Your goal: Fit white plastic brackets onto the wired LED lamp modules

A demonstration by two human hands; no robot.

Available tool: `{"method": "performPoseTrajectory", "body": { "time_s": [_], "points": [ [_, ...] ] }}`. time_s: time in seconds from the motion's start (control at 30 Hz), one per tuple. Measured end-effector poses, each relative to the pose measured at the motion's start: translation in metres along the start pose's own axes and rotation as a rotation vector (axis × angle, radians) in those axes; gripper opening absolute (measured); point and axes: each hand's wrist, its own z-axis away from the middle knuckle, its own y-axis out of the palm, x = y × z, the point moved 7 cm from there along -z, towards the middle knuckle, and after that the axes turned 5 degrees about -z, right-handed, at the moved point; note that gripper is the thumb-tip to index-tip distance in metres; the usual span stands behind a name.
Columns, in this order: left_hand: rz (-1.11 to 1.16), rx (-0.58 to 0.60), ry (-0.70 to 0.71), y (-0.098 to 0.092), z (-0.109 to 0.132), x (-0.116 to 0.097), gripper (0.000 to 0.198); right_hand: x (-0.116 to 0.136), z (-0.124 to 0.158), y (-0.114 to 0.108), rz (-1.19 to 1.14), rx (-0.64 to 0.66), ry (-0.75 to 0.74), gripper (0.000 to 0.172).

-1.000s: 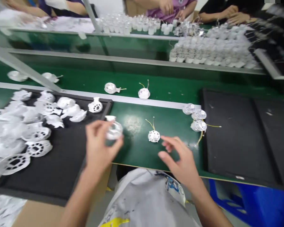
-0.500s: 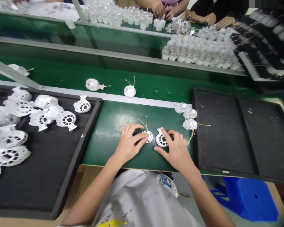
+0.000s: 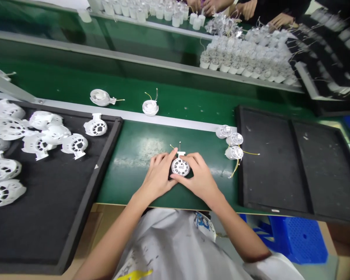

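Observation:
A white round plastic housing (image 3: 180, 167) with slots in a ring and a short tab lies on the green table in front of me. It sits over a smaller round part, mostly hidden beneath it, whose thin wires (image 3: 180, 146) stick out past the tab. My left hand (image 3: 160, 173) grips the housing's left edge, its fingers near the tab. From the right, my right hand (image 3: 198, 174) curls around the same housing, thumb at the lower edge and fingers at the upper right. Three clear round cups (image 3: 233, 153) with yellow wires stand to the right.
At left a black tray (image 3: 72, 217) carries several white housings (image 3: 75, 144). Another black tray (image 3: 268, 163) lies at right. Two white parts with wires (image 3: 150, 107) rest beyond the metal strip. Rows of white cups (image 3: 236, 62) and other people's hands (image 3: 247, 8) are across the table.
My right hand has brought the white housing left, onto the small wired part under my left hand. Both hands now close around it. The view has shifted slightly.

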Motion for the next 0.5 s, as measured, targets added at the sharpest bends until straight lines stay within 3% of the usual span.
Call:
{"method": "performPoseTrajectory", "body": {
  "time_s": [0.37, 0.5],
  "points": [
    [-0.019, -0.023, 0.06, 0.002, -0.003, -0.004, 0.098, -0.009, 0.001, 0.007, 0.245, 0.088, -0.005, 0.048],
    [-0.037, -0.033, 0.046, 0.004, -0.003, -0.002, 0.091, -0.012, 0.002, 0.011, 0.323, 0.062, 0.024, 0.057]
  ]
}}
